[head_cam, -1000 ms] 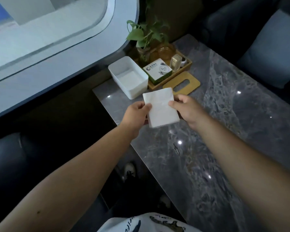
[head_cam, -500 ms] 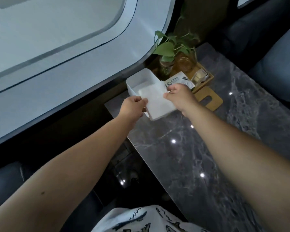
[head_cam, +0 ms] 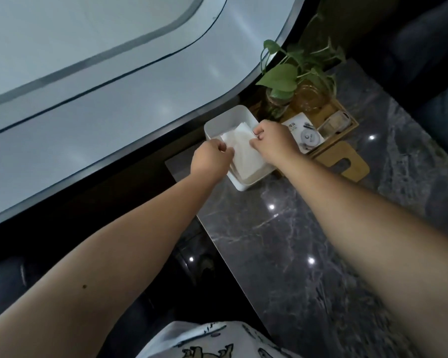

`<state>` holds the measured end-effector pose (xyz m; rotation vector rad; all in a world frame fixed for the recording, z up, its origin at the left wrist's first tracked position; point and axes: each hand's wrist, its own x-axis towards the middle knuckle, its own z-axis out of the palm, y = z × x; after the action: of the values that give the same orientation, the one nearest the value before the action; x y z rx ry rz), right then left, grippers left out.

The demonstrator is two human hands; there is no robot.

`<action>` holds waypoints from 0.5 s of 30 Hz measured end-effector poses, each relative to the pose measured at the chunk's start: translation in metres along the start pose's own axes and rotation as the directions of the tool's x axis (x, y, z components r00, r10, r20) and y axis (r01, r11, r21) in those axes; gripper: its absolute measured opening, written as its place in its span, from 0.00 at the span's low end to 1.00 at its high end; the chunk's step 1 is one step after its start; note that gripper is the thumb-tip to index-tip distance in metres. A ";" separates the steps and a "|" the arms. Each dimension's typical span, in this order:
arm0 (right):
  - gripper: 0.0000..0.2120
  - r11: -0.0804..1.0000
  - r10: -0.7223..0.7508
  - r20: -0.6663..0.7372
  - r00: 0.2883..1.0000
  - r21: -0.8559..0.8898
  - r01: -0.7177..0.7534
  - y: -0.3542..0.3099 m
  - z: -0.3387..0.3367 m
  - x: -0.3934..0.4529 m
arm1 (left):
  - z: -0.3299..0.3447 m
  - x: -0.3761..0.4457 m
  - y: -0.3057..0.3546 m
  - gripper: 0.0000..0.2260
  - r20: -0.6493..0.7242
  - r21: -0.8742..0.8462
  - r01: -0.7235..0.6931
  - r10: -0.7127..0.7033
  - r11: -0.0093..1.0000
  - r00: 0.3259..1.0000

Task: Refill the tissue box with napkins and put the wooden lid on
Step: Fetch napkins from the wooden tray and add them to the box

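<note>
White napkins [head_cam: 243, 153], held in the air over the table [head_cam: 282, 241] a second ago, now sit low inside the tissue box [head_cam: 217, 125]. We see the left hand [head_cam: 210, 161] and right hand [head_cam: 272, 142] still pinched on the stack's opposite edges, pressing it down between the walls. We judge the refill nearly done: once both hands let go, the wooden lid [head_cam: 347, 164], lying flat just beside the box against the tray [head_cam: 349, 122], comes next.
</note>
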<state>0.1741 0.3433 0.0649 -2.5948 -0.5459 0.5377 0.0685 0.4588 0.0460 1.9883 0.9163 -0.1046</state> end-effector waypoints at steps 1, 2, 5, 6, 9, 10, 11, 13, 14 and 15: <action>0.13 1.000 -0.005 0.010 1.000 -0.014 0.006 0.001 0.001 0.000 | 0.001 0.000 -0.001 0.09 0.009 0.035 -0.003 0.002 0.999 1.000; 0.14 0.999 -0.013 0.018 1.000 -0.033 0.013 0.002 0.003 0.000 | 0.002 0.000 -0.002 0.09 0.015 0.071 -0.005 0.004 0.997 1.000; 0.14 0.997 -0.020 0.019 1.000 -0.073 0.021 0.004 0.004 -0.001 | 0.004 0.002 -0.002 0.09 0.027 0.174 -0.024 0.020 0.985 0.999; 0.14 0.996 -0.022 0.015 1.000 -0.086 0.023 0.005 0.005 -0.001 | 0.003 0.003 -0.001 0.09 0.033 0.212 -0.033 0.026 0.977 0.999; 0.13 0.989 -0.035 0.023 0.999 -0.146 0.037 0.003 0.007 -0.002 | 0.002 0.005 0.000 0.09 0.056 0.341 -0.082 0.067 0.937 0.996; 0.13 0.985 -0.039 0.026 0.999 -0.167 0.043 0.003 0.009 -0.002 | 0.002 0.005 -0.001 0.09 0.062 0.382 -0.099 0.081 0.919 0.995; 0.13 0.980 -0.044 0.027 0.999 -0.193 0.048 0.003 0.010 -0.002 | 0.003 0.006 -0.002 0.10 0.067 0.417 -0.108 0.088 0.902 0.994; 0.12 0.966 -0.051 0.026 0.998 -0.251 0.056 0.003 0.013 -0.002 | 0.004 0.006 -0.005 0.12 0.064 0.465 -0.119 0.100 0.877 0.993; 0.12 0.961 -0.052 0.023 0.998 -0.272 0.057 0.003 0.015 -0.002 | 0.004 0.005 -0.005 0.14 0.061 0.479 -0.128 0.112 0.868 0.992; 0.11 0.958 -0.050 0.021 0.999 -0.282 0.054 0.004 0.016 -0.002 | 0.004 0.005 -0.005 0.15 0.058 0.486 -0.138 0.126 0.863 0.990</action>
<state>0.1665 0.3451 0.0501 -2.8367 -0.7419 0.4917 0.0697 0.4596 0.0379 2.5090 0.7846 -0.3092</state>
